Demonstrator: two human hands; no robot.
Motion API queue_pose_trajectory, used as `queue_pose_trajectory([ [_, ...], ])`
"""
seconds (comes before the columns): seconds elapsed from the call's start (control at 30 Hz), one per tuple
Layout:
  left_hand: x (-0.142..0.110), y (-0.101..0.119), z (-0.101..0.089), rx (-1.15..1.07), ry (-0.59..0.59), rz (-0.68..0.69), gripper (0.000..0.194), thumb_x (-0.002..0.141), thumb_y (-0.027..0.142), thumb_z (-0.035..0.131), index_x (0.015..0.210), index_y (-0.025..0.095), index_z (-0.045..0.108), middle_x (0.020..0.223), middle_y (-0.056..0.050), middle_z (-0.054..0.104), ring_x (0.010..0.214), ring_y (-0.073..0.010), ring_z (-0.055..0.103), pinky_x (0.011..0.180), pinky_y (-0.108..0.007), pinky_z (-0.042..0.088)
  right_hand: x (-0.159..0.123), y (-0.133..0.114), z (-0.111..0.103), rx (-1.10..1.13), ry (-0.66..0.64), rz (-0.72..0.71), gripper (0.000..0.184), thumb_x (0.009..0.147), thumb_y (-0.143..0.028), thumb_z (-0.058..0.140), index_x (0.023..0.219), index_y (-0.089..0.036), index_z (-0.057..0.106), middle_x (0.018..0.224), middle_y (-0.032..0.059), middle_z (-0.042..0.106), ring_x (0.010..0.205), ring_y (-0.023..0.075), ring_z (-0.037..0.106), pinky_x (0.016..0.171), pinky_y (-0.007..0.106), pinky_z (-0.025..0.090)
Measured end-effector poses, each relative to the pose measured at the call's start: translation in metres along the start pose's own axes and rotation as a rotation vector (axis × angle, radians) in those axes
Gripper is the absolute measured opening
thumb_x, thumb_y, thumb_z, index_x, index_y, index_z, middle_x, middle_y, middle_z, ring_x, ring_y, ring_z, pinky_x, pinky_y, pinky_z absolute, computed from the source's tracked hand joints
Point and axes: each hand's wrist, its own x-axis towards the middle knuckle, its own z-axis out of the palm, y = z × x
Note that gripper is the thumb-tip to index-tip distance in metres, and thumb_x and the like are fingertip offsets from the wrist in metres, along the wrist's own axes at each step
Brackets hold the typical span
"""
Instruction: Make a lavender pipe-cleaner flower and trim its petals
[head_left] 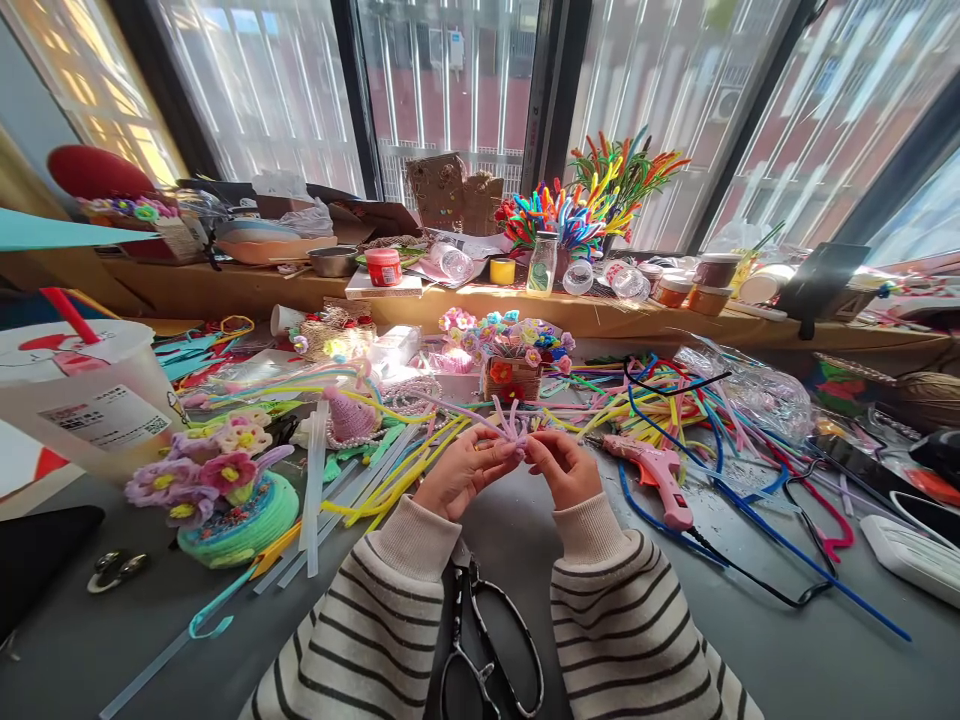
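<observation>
So there's this grey worktop [517,560] absolutely buried in craft stuff. Big drink cup with a red straw [90,390] on the left side, then a green pot of fuzzy flowers [240,515] close by. Black-handled scissors [487,650] lie between the striped sleeves, and a pink glue gun [656,475] sits off to the right, near a long blue pipe cleaner [817,565]. Over the middle, the left hand [469,468] and right hand [561,468] nearly meet, each pinching the base of a little lilac pipe-cleaner piece [513,430], its loose strands fanning upward between them.
</observation>
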Motion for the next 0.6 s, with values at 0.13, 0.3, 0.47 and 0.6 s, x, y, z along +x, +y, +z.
queue_pose_trajectory([
  [0.13,-0.001,0.000,0.000,0.001,0.005,-0.008,0.024,0.057,0.005,0.064,0.071,0.013,0.047,0.066,0.000,0.059,0.062,-0.0077,0.058,0.064,-0.019,0.048,0.001,-0.002,-0.004,-0.097,0.015,-0.031,0.022,0.069,-0.035,0.050,0.075,-0.014,0.057,0.065,0.0039,0.059,0.055,0.0128,0.056,0.047,0.024,0.047],
  [0.3,-0.002,0.001,0.000,0.000,-0.013,-0.035,0.023,0.059,0.007,0.063,0.074,0.014,0.048,0.067,0.000,0.061,0.060,-0.0062,0.058,0.062,-0.017,0.048,0.001,-0.007,-0.008,-0.381,0.012,-0.374,0.016,0.070,-0.022,0.049,0.083,-0.016,0.057,0.072,0.0043,0.057,0.061,0.0122,0.054,0.049,0.022,0.047],
  [0.47,-0.001,0.001,0.000,-0.021,-0.013,-0.055,0.022,0.059,0.006,0.062,0.074,0.015,0.048,0.065,0.001,0.060,0.057,-0.0056,0.057,0.060,-0.016,0.048,0.001,-0.011,-0.010,-0.466,-0.019,-0.544,0.015,0.075,-0.016,0.044,0.082,-0.018,0.057,0.076,0.0047,0.057,0.070,0.0136,0.053,0.056,0.024,0.047],
  [0.6,-0.002,0.001,0.001,-0.015,0.000,-0.057,0.022,0.059,0.006,0.062,0.071,0.015,0.046,0.062,0.002,0.059,0.057,-0.0058,0.057,0.059,-0.016,0.047,0.001,-0.010,-0.013,-0.575,-0.058,-0.655,0.016,0.077,-0.013,0.043,0.084,-0.019,0.057,0.075,0.0050,0.057,0.073,0.0150,0.053,0.066,0.027,0.045],
])
